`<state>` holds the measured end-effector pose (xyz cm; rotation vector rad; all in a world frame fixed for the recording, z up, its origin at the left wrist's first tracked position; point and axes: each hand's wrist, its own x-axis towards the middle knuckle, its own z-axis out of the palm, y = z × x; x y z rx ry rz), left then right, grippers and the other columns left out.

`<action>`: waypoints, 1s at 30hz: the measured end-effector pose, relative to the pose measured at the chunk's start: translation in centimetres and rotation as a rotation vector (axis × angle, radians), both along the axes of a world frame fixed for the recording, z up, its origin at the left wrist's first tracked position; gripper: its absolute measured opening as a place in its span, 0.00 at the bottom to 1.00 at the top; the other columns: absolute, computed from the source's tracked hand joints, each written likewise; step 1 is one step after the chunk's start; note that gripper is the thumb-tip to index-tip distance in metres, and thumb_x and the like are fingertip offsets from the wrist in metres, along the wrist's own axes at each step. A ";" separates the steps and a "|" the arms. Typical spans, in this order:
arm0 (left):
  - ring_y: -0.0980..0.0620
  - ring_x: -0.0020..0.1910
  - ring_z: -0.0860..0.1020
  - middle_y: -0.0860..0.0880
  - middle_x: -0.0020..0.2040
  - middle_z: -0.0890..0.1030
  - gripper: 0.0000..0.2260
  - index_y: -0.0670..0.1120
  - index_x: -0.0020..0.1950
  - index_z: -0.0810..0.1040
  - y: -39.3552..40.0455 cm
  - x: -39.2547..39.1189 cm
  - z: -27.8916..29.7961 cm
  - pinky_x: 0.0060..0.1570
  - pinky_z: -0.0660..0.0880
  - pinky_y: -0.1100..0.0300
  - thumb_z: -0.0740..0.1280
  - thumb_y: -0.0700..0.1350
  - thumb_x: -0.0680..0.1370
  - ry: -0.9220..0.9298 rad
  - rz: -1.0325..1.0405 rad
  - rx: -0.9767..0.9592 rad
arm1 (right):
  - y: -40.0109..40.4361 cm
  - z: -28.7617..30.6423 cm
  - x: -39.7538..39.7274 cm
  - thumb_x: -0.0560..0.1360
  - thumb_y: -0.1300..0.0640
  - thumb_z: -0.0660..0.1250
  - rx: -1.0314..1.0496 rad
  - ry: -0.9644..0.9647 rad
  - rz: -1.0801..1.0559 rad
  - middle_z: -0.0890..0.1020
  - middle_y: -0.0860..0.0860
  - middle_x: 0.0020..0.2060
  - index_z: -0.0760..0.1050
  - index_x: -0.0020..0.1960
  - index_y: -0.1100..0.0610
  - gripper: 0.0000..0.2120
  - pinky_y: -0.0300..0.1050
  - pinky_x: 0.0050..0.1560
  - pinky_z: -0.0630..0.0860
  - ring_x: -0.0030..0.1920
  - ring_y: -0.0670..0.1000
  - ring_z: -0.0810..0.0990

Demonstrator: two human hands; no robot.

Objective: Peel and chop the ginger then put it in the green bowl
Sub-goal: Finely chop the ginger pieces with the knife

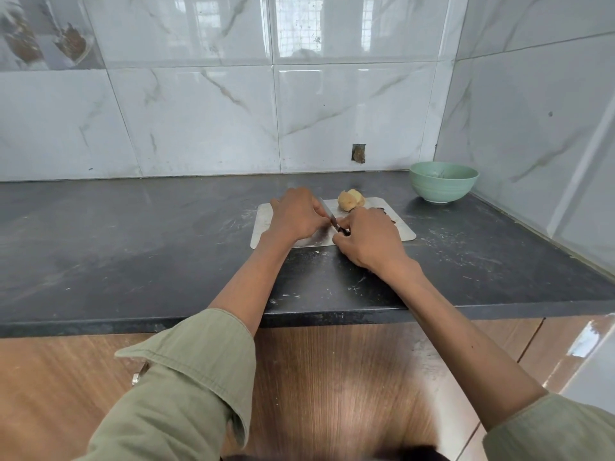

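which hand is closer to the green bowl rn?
Right. The right hand sits on the board's right part, below-left of the green bowl; the left hand is further left, beyond the knife.

Both hands meet over the metal board (pixel 404 231), the right hand (pixel 369 239) gripping a knife (pixel 327 212); ginger (pixel 350 200) behind; green bowl (pixel 442 182) right.

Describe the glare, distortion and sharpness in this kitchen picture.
Head view: window glare on the glossy wall tiles; wide-angle lens bows the countertop edge; soft daylight, faint shadows; ginger and green bowl reasonably sharp.
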<state>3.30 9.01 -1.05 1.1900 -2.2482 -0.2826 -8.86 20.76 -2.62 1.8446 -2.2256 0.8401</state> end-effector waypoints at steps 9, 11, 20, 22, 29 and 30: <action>0.61 0.39 0.77 0.70 0.24 0.75 0.02 0.55 0.37 0.88 -0.7 0.1 -0.2 0.57 0.75 0.47 0.76 0.49 0.69 0.008 -0.028 -0.014 | -0.8 -0.4 -0.8 0.73 0.51 0.67 -0.018 -0.087 0.026 0.68 0.44 0.27 0.82 0.47 0.51 0.08 0.47 0.40 0.67 0.41 0.57 0.71; 0.60 0.38 0.76 0.70 0.23 0.74 0.02 0.56 0.37 0.88 -0.9 0.0 -0.2 0.55 0.74 0.49 0.76 0.48 0.69 0.012 -0.037 -0.022 | -0.6 -0.4 -0.7 0.71 0.47 0.65 -0.030 -0.092 0.013 0.75 0.46 0.32 0.85 0.53 0.47 0.14 0.48 0.42 0.71 0.44 0.58 0.75; 0.54 0.57 0.76 0.60 0.49 0.81 0.07 0.56 0.49 0.84 -1.1 -0.4 -0.7 0.51 0.59 0.51 0.73 0.44 0.74 -0.055 -0.086 -0.108 | 1.0 0.5 -0.6 0.76 0.47 0.67 -0.178 -0.148 -0.072 0.85 0.54 0.43 0.85 0.59 0.51 0.16 0.53 0.47 0.79 0.47 0.62 0.81; 0.54 0.60 0.73 0.61 0.53 0.79 0.13 0.57 0.55 0.83 -1.4 -0.4 -1.0 0.50 0.56 0.51 0.70 0.41 0.76 -0.098 -0.132 -0.116 | 1.2 0.6 -0.4 0.77 0.46 0.68 -0.159 -0.156 -0.057 0.84 0.53 0.41 0.85 0.59 0.49 0.15 0.52 0.46 0.78 0.46 0.61 0.81; 0.55 0.54 0.76 0.61 0.53 0.82 0.08 0.59 0.51 0.85 -1.4 -0.9 -1.1 0.52 0.58 0.50 0.71 0.45 0.78 -0.143 -0.179 -0.113 | 1.3 0.6 -0.7 0.74 0.52 0.67 -0.168 -0.222 -0.156 0.85 0.53 0.41 0.86 0.54 0.53 0.12 0.50 0.42 0.75 0.44 0.60 0.80; 0.55 0.53 0.76 0.60 0.52 0.82 0.07 0.59 0.50 0.85 -1.4 -0.9 -1.1 0.52 0.59 0.50 0.72 0.46 0.78 -0.135 -0.171 -0.115 | 1.2 0.6 -0.7 0.74 0.53 0.67 -0.168 -0.224 -0.164 0.84 0.53 0.40 0.86 0.53 0.53 0.12 0.50 0.41 0.74 0.43 0.60 0.79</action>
